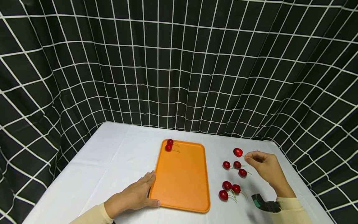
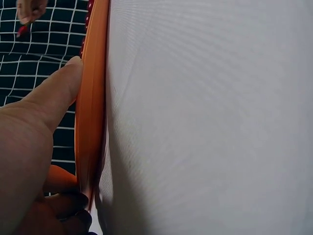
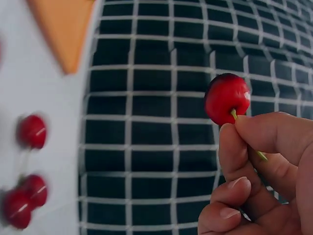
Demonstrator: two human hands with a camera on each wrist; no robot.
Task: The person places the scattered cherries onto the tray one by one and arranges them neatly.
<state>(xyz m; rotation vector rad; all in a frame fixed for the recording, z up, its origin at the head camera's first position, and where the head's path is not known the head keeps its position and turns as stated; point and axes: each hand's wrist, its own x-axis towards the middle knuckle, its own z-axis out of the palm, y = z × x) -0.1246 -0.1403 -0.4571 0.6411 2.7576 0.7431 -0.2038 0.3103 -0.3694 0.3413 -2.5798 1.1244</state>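
1. Right hand point(image 1: 264, 166) is pinching a held cherry point(image 1: 238, 152) by its stem, thumb and fingertip meeting; fruit is pointing at 2 o'clock from the tray point(image 1: 180, 183).
2. Left hand point(image 1: 137, 193) is touching the tray's rim at 8 o'clock, fingers extending, thumb spreading.
3. Three cherries point(image 1: 237, 165) are lying between tray and right hand, 3 o'clock; three nearer cherries point(image 1: 227, 186) towards 4.
4. Two cherries point(image 1: 168, 147) are occupying the tray's 11 o'clock corner.
5. Gridded curtain point(image 1: 165, 74) is hanging at 12.

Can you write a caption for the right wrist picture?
A right hand pinches a red cherry by its green stem.
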